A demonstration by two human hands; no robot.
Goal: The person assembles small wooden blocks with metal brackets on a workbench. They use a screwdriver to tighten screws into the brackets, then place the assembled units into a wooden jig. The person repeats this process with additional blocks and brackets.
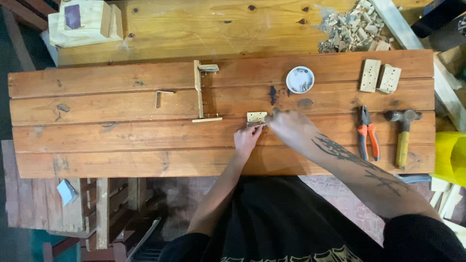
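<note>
The left hand [246,138] and right hand [290,127] both pinch a small pale wooden block [256,117] between fingertips on the reddish plank table [121,145]; orange-handled pliers [368,133] lie well right of the fingers.

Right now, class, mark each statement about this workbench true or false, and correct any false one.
1. Both hands meet at the small wooden block. True: left hand, right hand.
2. The hammer lies left of the pliers. False: it lies to their right.
3. The round white dish sits on the planks beyond the hands. True.
4. The right hand holds the pliers. False: they lie untouched on the bench.
</note>
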